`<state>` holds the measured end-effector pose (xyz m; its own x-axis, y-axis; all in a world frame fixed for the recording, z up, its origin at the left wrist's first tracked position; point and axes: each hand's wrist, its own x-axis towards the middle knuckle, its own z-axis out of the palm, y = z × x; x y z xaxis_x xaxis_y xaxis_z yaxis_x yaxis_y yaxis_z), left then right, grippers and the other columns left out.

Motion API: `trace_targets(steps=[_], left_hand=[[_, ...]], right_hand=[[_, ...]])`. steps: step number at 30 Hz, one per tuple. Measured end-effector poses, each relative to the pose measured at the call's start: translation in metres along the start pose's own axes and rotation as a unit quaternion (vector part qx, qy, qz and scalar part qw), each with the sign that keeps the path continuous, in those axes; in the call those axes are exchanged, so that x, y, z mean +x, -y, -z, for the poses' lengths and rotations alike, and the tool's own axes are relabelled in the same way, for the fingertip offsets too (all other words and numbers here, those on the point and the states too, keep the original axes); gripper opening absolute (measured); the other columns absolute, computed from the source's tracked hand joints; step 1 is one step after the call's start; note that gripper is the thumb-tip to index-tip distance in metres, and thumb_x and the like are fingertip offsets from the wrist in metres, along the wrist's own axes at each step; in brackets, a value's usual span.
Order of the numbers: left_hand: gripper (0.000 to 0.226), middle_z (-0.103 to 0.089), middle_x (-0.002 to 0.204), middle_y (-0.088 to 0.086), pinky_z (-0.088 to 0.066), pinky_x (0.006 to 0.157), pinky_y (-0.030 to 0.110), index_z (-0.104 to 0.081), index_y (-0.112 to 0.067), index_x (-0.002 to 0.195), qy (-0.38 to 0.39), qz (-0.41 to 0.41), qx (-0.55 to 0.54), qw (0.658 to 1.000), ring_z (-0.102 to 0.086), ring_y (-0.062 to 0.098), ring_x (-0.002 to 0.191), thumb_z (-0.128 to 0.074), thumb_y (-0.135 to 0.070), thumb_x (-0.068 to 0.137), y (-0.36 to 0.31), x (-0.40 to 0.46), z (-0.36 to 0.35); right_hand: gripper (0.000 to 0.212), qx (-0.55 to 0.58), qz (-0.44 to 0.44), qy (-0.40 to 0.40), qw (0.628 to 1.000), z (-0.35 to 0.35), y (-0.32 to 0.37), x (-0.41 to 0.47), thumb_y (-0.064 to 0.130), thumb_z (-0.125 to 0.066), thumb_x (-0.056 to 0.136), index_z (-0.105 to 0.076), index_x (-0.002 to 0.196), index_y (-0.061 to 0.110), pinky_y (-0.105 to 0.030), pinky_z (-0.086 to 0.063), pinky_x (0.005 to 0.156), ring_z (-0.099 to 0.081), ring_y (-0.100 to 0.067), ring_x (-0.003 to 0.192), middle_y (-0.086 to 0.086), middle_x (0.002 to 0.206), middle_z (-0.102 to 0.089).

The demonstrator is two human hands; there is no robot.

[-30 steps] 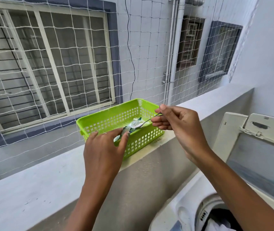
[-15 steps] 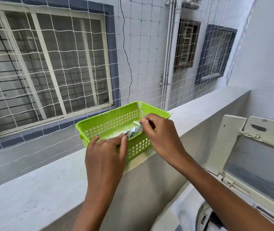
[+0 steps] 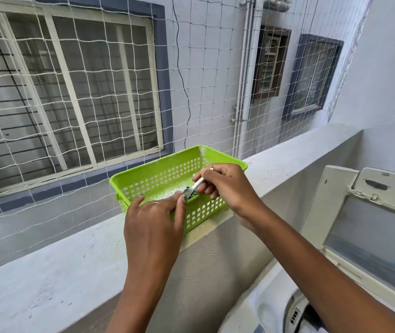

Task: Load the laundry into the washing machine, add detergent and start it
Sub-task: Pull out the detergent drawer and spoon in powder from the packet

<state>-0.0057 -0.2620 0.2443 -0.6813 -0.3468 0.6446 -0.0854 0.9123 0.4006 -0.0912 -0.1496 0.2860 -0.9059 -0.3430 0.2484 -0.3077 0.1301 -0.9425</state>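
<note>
A lime green plastic basket [image 3: 158, 179] stands on the grey concrete ledge. My left hand [image 3: 154, 222] reaches over the basket's near wall and pinches a small detergent packet [image 3: 193, 193] between thumb and fingers. My right hand [image 3: 225, 188] is closed on a thin spoon [image 3: 201, 180], its handle sticking up past the fingers and its tip down at the packet's mouth. The washing machine [image 3: 263, 306] sits at the lower right, its lid [image 3: 372, 227] standing open. My right forearm hides most of the drum opening.
The ledge [image 3: 54, 267] runs from lower left to upper right, with white safety netting [image 3: 203, 92] rising behind it. Beyond the netting are a building wall, barred windows and a drainpipe. A white wall closes off the right side.
My right hand has come down from above the basket into it, bringing the spoon to the packet. My left hand has sunk lower over the basket wall with the packet.
</note>
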Motion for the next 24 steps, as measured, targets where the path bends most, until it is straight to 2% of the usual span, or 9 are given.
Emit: trace_targets(steps=[3,6,8,13,15,19,24], left_hand=[[0.031,-0.074,0.068,0.005,-0.047,0.094,0.037,-0.077,-0.018,0.092,0.000,0.001,-0.005,1.000,-0.068,0.022,0.061,-0.051,-0.035,0.088,0.001,-0.001,-0.001],[0.042,-0.076,0.081,0.001,-0.047,0.094,0.036,-0.077,-0.020,0.096,-0.001,0.002,-0.011,1.000,-0.070,0.018,0.067,-0.041,-0.042,0.090,0.002,-0.001,-0.001],[0.045,-0.076,0.079,0.003,-0.049,0.091,0.037,-0.076,-0.019,0.097,-0.004,-0.001,-0.007,1.000,-0.070,0.020,0.066,-0.039,-0.043,0.089,0.002,-0.001,-0.002],[0.036,-0.071,0.062,0.008,-0.050,0.084,0.035,-0.075,-0.015,0.103,-0.004,0.007,-0.004,1.000,-0.068,0.026,0.063,-0.054,-0.038,0.084,0.000,0.000,0.002],[0.038,-0.074,0.073,0.006,-0.050,0.082,0.034,-0.073,-0.015,0.108,-0.001,0.006,-0.004,1.000,-0.069,0.024,0.068,-0.056,-0.037,0.082,-0.001,0.001,0.002],[0.050,-0.076,0.090,0.000,-0.047,0.086,0.033,-0.069,-0.020,0.113,0.014,0.006,0.000,1.000,-0.070,0.021,0.080,-0.044,-0.049,0.082,-0.001,0.001,0.002],[0.054,-0.075,0.092,-0.001,-0.046,0.086,0.033,-0.068,-0.021,0.114,0.023,0.005,0.018,1.000,-0.069,0.021,0.081,-0.044,-0.055,0.080,0.000,0.000,0.002]], right_hand=[[0.029,0.085,-0.031,-0.018,0.996,0.003,-0.003,-0.002,0.006,-0.046,0.091,-0.067,0.072,0.008,-0.014,-0.036,0.046,-0.047,-0.005,0.048,-0.004,0.057,-0.061],[0.026,0.169,-0.063,-0.049,0.982,0.006,-0.006,-0.006,0.004,-0.047,0.090,-0.066,0.071,0.005,-0.013,-0.037,0.044,-0.046,-0.007,0.047,-0.003,0.053,-0.061],[0.026,0.206,-0.078,-0.078,0.972,0.009,-0.007,-0.008,0.004,-0.048,0.089,-0.066,0.069,0.005,-0.013,-0.038,0.044,-0.046,-0.007,0.045,-0.001,0.049,-0.061],[0.023,0.242,-0.062,-0.128,0.960,0.017,-0.009,-0.014,0.006,-0.049,0.090,-0.066,0.074,0.004,-0.014,-0.041,0.045,-0.049,-0.006,0.046,-0.002,0.051,-0.061],[0.023,0.249,-0.047,-0.141,0.957,0.022,-0.008,-0.015,0.006,-0.049,0.091,-0.066,0.075,0.003,-0.014,-0.042,0.046,-0.050,-0.006,0.047,-0.004,0.053,-0.061],[0.023,0.256,-0.031,-0.153,0.954,0.028,-0.007,-0.018,0.006,-0.049,0.091,-0.066,0.075,0.004,-0.015,-0.042,0.047,-0.050,-0.008,0.049,-0.007,0.058,-0.061],[0.021,0.275,-0.026,-0.174,0.945,0.032,-0.005,-0.020,0.006,-0.051,0.090,-0.066,0.075,0.003,-0.015,-0.043,0.048,-0.051,-0.008,0.049,-0.007,0.059,-0.061]])
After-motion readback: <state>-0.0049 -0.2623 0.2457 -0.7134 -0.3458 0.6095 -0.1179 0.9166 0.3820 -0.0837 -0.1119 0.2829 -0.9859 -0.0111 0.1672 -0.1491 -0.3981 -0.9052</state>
